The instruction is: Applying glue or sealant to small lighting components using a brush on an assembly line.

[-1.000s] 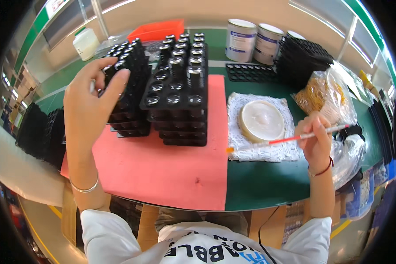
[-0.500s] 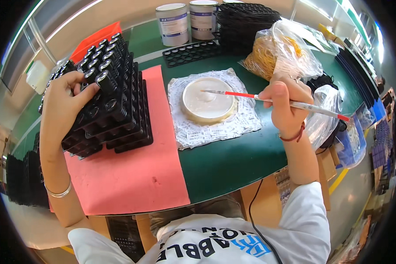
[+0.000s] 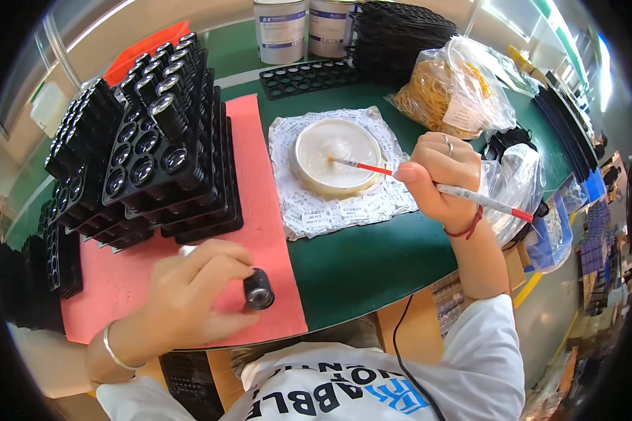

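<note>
Low over the front of the pink sheet (image 3: 277, 245), my left hand (image 3: 200, 291) holds a short black cylinder (image 3: 259, 290) with a shiny, glassy round end. Something small and whitish shows past its knuckles, too blurred to name. My right hand (image 3: 442, 175) grips a slim paintbrush (image 3: 491, 202) with a red and whitish handle. Its bristles reach into a round shallow dish (image 3: 323, 188) of whitish translucent paste, lumped up beside the tip. Under the dish lies a pad covered in printed labels (image 3: 291, 207). Stacked black trays (image 3: 189, 203) on the left carry upright black cylinders.
Two white cans (image 3: 281, 35) stand at the back, beside a flat black perforated tray (image 3: 305, 78) and a tall stack of black trays (image 3: 400, 42). A clear bag of yellow rubber bands (image 3: 449, 95) lies back right. An orange bin (image 3: 147, 50) sits behind the left stack.
My left hand has left the tray stack and come down over the pink sheet with a black cylinder. The brush tip has moved slightly right and down within the dish.
</note>
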Available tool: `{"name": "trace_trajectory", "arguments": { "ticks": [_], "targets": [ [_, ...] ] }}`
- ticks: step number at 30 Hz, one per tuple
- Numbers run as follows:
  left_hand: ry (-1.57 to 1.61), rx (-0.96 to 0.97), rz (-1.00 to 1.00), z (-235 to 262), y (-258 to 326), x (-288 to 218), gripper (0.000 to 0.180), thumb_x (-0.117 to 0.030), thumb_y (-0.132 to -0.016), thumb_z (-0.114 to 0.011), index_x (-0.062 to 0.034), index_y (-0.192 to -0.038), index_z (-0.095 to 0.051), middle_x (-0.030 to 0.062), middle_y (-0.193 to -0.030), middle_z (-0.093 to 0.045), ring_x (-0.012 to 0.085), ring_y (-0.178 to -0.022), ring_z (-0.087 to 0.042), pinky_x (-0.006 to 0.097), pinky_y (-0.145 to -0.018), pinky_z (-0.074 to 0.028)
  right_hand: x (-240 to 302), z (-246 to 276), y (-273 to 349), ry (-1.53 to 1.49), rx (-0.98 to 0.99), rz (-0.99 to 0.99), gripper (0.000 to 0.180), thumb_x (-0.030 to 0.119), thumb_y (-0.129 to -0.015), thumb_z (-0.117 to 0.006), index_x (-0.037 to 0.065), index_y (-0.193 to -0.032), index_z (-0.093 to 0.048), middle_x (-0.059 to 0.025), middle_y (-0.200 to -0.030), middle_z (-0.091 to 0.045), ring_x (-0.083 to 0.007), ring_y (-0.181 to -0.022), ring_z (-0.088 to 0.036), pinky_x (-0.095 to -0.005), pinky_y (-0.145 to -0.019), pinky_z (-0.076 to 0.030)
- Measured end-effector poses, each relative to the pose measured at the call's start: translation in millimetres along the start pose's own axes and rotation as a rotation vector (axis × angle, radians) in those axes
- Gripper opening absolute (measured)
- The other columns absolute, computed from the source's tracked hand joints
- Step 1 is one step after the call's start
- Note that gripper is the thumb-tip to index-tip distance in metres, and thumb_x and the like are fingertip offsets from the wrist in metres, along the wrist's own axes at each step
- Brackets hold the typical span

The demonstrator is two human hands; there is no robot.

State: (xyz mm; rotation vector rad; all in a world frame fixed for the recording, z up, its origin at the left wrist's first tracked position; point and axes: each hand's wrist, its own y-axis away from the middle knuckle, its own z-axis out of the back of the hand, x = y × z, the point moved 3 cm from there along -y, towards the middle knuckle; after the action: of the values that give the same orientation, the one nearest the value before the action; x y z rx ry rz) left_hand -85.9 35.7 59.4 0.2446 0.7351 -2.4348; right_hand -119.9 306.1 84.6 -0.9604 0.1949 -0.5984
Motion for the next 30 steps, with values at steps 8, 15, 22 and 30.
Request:
{"name": "trace_trajectory", "arguments": {
  "ticks": [8,15,22,30],
  "targets": [
    [0.602,0.026,0.405,-33.1,12.9,38.8,0.029,-0.006,-0.058,-0.07,-0.0055,-0.081,-0.052,-0.0003,-0.08,-0.06,0.0007,-0.045,-0.036,0.017,-0.04,-0.029,-30.0,-5.4,24.5,-0.428,-0.354,-0.606,0.046,0.022,-0.092,-0.042,0.001,-0.053,-0.053,-0.0042,-0.048,-0.048,-0.0074,-0.039,-0.04,-0.0215,-0.036,-0.027],
    [0.851,0.002,0.601,-33.2,17.5,52.0,0.025,-0.009,-0.066,-0.07,-0.0035,-0.087,-0.057,-0.0013,-0.081,-0.061,-0.002,-0.045,-0.034,0.016,-0.041,-0.025,-9.7,-4.4,16.9,-0.08,-0.2,-0.302,0.051,0.023,-0.093,-0.039,-0.001,-0.049,-0.048,-0.0046,-0.047,-0.045,-0.0084,-0.036,-0.037,-0.0216,-0.035,-0.025],
    [0.924,-0.018,0.605,-30.9,20.8,54.0,0.03,-0.008,-0.071,-0.068,-0.0014,-0.098,-0.059,0.0016,-0.087,-0.063,-0.0006,-0.054,-0.039,0.016,-0.048,-0.032,-33.2,-10.5,20.8,-0.604,-0.471,-0.537,0.047,0.024,-0.094,-0.037,0.004,-0.051,-0.039,-0.0017,-0.043,-0.032,-0.0092,-0.036,-0.028,-0.026,-0.04,-0.024],
    [1.096,0.002,0.75,-23.8,18.4,49.3,0.034,-0.018,-0.075,-0.067,0.0019,-0.102,-0.059,0.006,-0.09,-0.064,0.0073,-0.08,-0.055,0.023,-0.073,-0.043,-8.5,-15.3,14.0,-0.936,-0.351,-0.504,0.04,0.034,-0.096,-0.027,0.012,-0.065,-0.04,0.0028,-0.042,-0.036,-0.0068,-0.036,-0.027,-0.0227,-0.044,-0.023]
  ]
}}
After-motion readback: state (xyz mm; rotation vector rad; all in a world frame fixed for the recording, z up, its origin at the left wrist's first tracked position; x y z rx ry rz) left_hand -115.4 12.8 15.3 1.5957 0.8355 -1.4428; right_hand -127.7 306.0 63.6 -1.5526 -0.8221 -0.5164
